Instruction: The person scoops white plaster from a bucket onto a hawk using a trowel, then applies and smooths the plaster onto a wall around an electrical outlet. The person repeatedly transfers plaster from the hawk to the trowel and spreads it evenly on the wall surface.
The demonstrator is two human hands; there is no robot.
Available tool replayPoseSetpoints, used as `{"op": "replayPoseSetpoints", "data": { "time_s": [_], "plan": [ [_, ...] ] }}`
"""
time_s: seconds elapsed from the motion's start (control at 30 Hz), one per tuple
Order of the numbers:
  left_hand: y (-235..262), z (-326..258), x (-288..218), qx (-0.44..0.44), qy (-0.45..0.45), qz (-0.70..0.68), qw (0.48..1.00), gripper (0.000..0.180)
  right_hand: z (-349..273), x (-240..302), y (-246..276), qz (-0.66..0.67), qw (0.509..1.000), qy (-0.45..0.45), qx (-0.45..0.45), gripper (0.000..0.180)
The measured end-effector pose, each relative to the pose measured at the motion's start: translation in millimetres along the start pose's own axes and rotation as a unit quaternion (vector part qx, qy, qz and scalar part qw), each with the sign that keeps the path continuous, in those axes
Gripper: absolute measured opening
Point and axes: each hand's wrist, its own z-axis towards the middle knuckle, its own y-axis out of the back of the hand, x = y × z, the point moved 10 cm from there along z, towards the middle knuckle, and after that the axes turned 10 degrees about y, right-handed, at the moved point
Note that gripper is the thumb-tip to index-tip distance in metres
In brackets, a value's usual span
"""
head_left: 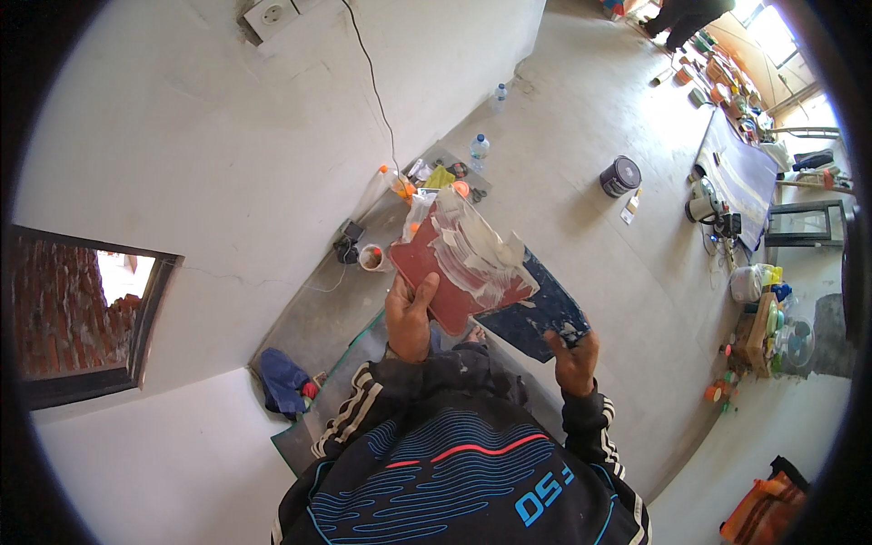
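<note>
My left hand (409, 325) grips the lower left edge of a flat red putty spreader (416, 265), thumb on its upper face. Pale, wet-looking putty (477, 245) is smeared over the red sheet's far and right side. In my right hand (575, 361) is a flat dark blue putty spreader (536, 313), pinched at its near right corner and spotted with dried putty. Its left part meets or lies under the right edge of the red one; which of the two I cannot tell. Both are held up in front of my body, above the floor.
A white wall with a window opening (82, 318) stands on the left. Along it are a cup (371, 258), a dark cloth (283, 380) and water bottles (479, 147). A dark bucket (620, 177) stands on the floor to the right. Far off, a person (686, 18) stands near scattered pots.
</note>
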Motion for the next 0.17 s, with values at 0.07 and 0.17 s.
{"op": "replayPoseSetpoints", "data": {
  "time_s": [0.07,0.17],
  "plan": [
    [-0.4,0.3,2.1,0.001,0.006,-0.007,1.0,0.036,-2.7,-2.6,-1.0,0.003,1.0,-0.014,-0.001,0.025],
    [-2.0,4.4,5.1,0.005,0.017,-0.018,1.0,0.039,-2.6,-2.3,-0.6,-0.018,0.999,-0.023,0.022,0.027]
  ]
}}
